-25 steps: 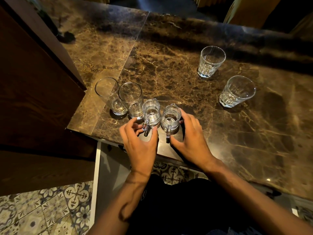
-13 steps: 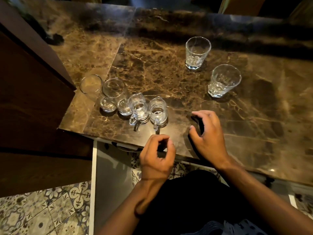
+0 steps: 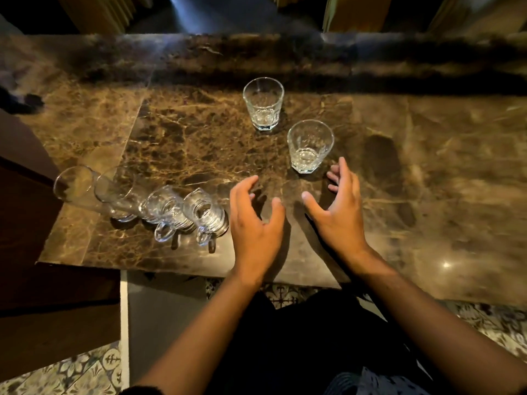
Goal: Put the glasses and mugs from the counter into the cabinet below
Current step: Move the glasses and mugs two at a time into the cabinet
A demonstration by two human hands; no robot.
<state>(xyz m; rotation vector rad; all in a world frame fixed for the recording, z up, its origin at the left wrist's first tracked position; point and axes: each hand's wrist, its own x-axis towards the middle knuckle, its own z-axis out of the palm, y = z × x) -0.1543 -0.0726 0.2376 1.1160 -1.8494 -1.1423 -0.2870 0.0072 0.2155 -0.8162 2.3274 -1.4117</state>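
Marble counter (image 3: 427, 181) fills mid frame. Cabinet below not clearly seen; only a pale panel (image 3: 159, 317) under the counter edge at lower left, can't tell if it's the cabinet's door.

Progress, judged from layout: nothing stowed yet, all 6 pcs on the counter. Left to do: everything.

Left hand (image 3: 255, 223) at centre, fingers spread and loosely curved, holds nothing, just right of the mugs. Right hand (image 3: 338, 212) right of centre, fingers splayed, empty, fingertips near the nearer tumbler (image 3: 309, 146) but apart from it. Far tumbler (image 3: 263, 104) upper centre, upright.

Row at mid-left, blurred: two tall glasses (image 3: 75, 185) (image 3: 117, 192), then two handled glass mugs (image 3: 165, 210) (image 3: 205, 213), handles toward the counter's near edge, sitting close together.
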